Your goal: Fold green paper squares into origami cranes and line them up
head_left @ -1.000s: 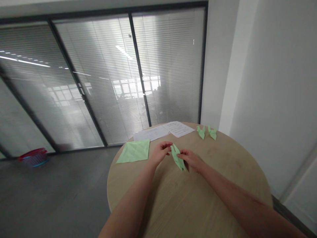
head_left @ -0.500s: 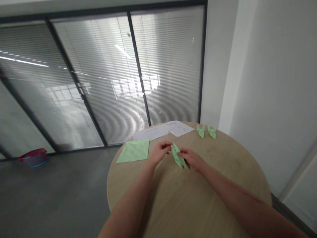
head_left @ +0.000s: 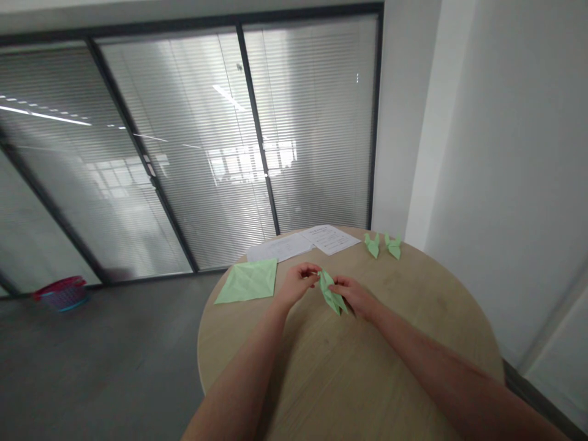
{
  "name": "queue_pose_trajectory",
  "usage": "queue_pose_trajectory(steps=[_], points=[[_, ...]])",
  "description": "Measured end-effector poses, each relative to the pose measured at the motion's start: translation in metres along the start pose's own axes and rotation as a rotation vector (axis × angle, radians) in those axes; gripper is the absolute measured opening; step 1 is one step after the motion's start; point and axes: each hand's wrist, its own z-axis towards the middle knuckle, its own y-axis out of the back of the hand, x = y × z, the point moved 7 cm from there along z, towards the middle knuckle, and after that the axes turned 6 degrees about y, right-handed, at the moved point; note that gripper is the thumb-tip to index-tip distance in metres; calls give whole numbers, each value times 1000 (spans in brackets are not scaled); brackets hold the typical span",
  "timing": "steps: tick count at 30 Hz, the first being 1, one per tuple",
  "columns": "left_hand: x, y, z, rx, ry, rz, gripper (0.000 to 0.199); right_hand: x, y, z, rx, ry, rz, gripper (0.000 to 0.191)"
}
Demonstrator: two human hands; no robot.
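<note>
Between my two hands, above the middle of the round table, is a folded green origami paper, long and pointed, with two tips hanging at its lower end. My right hand pinches its right side between thumb and fingers. At the upper left tip, my left hand has its thumb and fingertips closed on the paper's edge. To the left of that hand lies a creased green sheet, spread flat. Two finished-looking green origami birds, one bird beside another bird, stand at the table's far right.
White printed sheets lie along the far edge of the round wooden table. A red and blue basket sits on the floor at left. Glass partitions with blinds rise behind the table, and a white wall stands at right.
Both hands stay in nearly the same place. The folded paper has tilted very slightly, its lower tips a little further right.
</note>
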Motion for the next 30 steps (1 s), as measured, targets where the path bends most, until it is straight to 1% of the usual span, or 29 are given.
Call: queue_pose_trajectory(steps=[4,9,12,18,21,26,30], points=[[1,1,0,-14,8,6,29,1,1,0,-22,10,75,29],[-2,1,-2,-16,1,15,29,4,1,0,-10,27,44,27],[-1,1,-2,-9,-5,34,30,4,0,0,-9,32,64,27],[0,1,0,-15,-7,49,34,4,1,0,-16,19,60,28],[2,2,0,-24,8,49,34,4,1,0,-25,17,42,29],[5,5,2,-50,10,49,32,5,-1,-2,-16,-10,81,28],[5,5,2,-67,17,58,31,5,-1,-4,-7,-18,47,28]])
